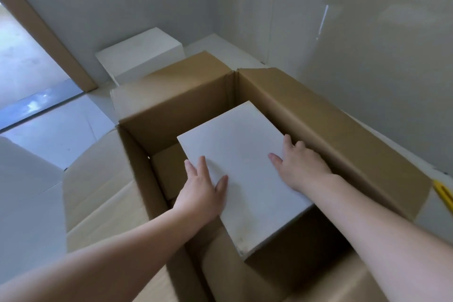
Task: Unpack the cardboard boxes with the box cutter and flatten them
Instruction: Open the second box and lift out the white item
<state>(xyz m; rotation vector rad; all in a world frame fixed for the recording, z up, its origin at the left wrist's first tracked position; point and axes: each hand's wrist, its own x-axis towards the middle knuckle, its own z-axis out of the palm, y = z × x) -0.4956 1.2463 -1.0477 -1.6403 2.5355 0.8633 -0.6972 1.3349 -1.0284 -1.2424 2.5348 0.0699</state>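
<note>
A large brown cardboard box (pixel 186 105) stands on the floor with its flaps folded outward. Inside it sits a white rectangular block (pixel 242 167), tilted, its far end higher. My left hand (pixel 203 191) lies on the block's left edge, thumb on the top face and fingers over the side. My right hand (pixel 299 164) holds the block's right edge, thumb on top, fingers curled down the side. A yellow box cutter (pixel 445 192) lies on the floor at the far right, partly cut off by the frame.
Another white block (pixel 142 54) sits on the floor against the back wall, beyond the box. A doorway with a brown frame (pixel 44 34) opens at the left. White walls close in behind and to the right. A white surface (pixel 22 191) lies at the left.
</note>
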